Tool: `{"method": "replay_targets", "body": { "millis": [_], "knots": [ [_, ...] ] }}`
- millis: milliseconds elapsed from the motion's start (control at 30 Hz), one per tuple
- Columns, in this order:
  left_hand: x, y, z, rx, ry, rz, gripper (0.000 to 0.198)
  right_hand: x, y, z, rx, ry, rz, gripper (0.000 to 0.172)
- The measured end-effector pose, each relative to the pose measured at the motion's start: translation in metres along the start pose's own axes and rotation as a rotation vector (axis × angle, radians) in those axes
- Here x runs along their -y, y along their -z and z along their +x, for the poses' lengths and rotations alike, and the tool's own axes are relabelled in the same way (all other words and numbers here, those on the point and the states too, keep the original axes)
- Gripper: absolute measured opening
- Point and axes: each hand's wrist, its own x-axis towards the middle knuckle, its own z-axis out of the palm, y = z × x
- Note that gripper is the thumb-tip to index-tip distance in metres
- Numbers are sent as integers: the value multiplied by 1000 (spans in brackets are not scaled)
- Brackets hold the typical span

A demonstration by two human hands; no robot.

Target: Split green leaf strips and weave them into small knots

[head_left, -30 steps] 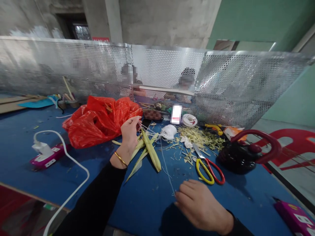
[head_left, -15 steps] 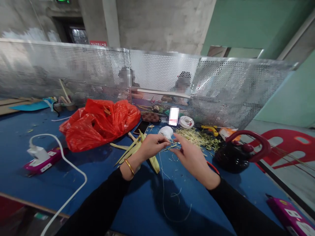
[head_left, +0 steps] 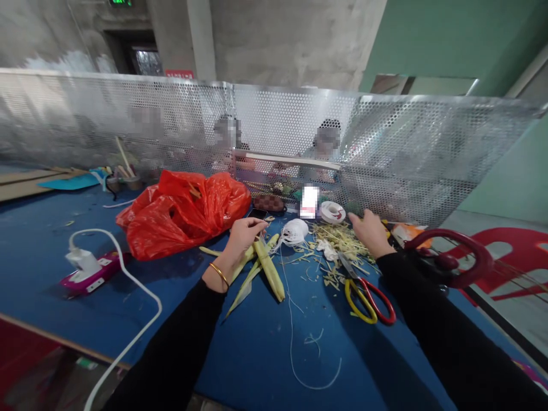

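Note:
My left hand is closed in a pinch above pale green husk strips; what sits between its fingertips is too small to make out. My right hand reaches out over the far right, thumb and fingers apart, beside a yellow-handled tool that it mostly hides. Below it, scissors with one yellow and one red handle lie on the blue table, blades toward a heap of shredded trimmings. Between my hands sits a ball of white thread, its loose strand trailing toward me.
A red plastic bag and a purple power strip with a white cable stand left. Toward the back are a checkered pouch, a lit phone and a white spool. A dark kettle stands right. Perforated metal panels border the table.
My right hand has moved away from the left, outward and to the far right, uncovering the scissors. My left hand has drawn back slightly leftward, still pinched. The view has shifted a little.

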Motion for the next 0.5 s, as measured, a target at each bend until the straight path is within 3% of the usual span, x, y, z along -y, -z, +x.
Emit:
{"method": "replay_targets", "body": {
  "millis": [67, 133, 233, 300, 400, 433, 500],
  "knots": [
    [1, 1, 0, -68, -5, -4, 26, -2, -2, -12, -1, 65, -113, 34],
    [1, 0, 1, -125, -32, 11, 27, -2, -7, -41, 95, 139, -199, 22],
    [-2, -3, 2, -226, -105, 80, 29, 5, -16, -109, 342, 242, -247, 7],
    [-3, -3, 2, -273, -156, 161, 30, 12, -21, -158, 478, 271, -256, 15],
    [-4, 2, -2, -243, -180, 326, 24, 20, -28, -210, 631, 324, -361, 38],
    [-4, 4, -3, -210, -166, 385, 19, 20, -31, -220, 642, 347, -395, 36],
    [-5, 9, -7, -128, -115, 492, 8, 16, -36, -230, 619, 355, -468, 11]
  ]
}}
